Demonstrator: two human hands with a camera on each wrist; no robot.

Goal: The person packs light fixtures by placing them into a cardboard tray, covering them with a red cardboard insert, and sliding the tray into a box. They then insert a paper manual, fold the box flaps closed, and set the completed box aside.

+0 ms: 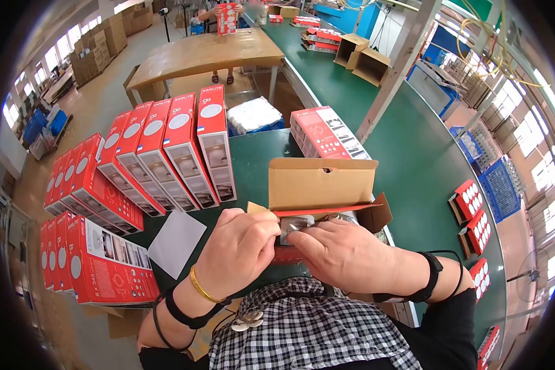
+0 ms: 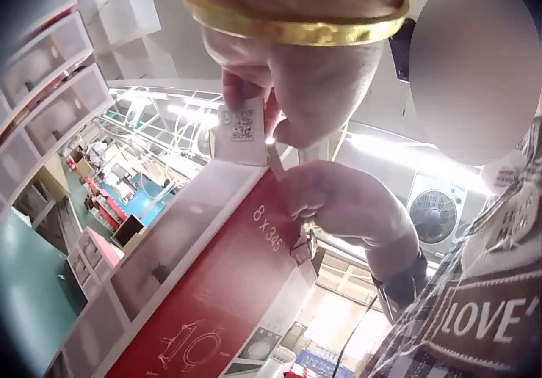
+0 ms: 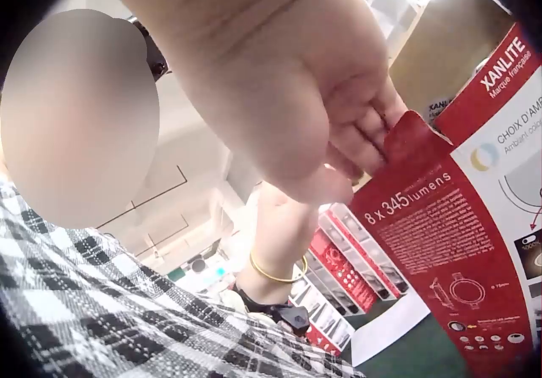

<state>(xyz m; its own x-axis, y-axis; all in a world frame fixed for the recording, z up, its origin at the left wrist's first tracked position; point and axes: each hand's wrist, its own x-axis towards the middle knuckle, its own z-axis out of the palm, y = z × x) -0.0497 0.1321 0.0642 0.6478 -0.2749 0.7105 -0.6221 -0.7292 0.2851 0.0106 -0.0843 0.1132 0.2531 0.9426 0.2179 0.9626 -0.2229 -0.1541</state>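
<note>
An opened red-and-white carton (image 1: 322, 185) stands in front of me, its brown lid raised at the far side. Inside it, shiny plastic-wrapped items (image 1: 297, 223) show between my hands. My left hand (image 1: 243, 250), wearing a gold bangle, is at the carton's left end. In the left wrist view its fingers pinch a pale end flap (image 2: 243, 130) bearing a square code. My right hand (image 1: 345, 253) reaches over the near wall, thumb beside the wrapped items. The right wrist view shows its fingers bent behind the red front panel (image 3: 432, 234); I cannot tell whether they grip anything.
Rows of red-and-white cartons (image 1: 182, 148) stand on the left, near a white paper sheet (image 1: 177, 243). Another carton (image 1: 328, 132) lies beyond the lid. A metal post (image 1: 401, 71) rises from the green table (image 1: 419, 185). Several cartons lie along the right edge.
</note>
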